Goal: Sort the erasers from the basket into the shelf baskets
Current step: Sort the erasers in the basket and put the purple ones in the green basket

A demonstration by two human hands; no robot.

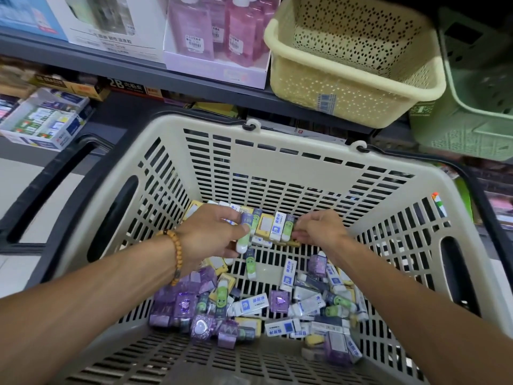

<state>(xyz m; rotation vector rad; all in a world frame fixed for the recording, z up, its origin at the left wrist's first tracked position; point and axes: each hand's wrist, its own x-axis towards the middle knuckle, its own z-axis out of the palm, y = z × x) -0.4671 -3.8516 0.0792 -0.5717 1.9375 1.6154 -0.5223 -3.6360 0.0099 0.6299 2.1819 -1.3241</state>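
One beige shopping basket (277,151) with two black handles; two shelf baskets at far right, one cream (352,87), one green (472,118); two hands, left hand (211,232) and right hand (319,229); one bead bracelet (175,254); erasers (249,301) in white, green, purple and yellow, too many and too jumbled to count

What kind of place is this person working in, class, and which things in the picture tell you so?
Most likely a shop aisle, probably stationery or general goods. A beige shopping basket with black handles holds many packaged erasers. Behind it, shelves carry boxed bottles with barcode labels and empty cream and green baskets.
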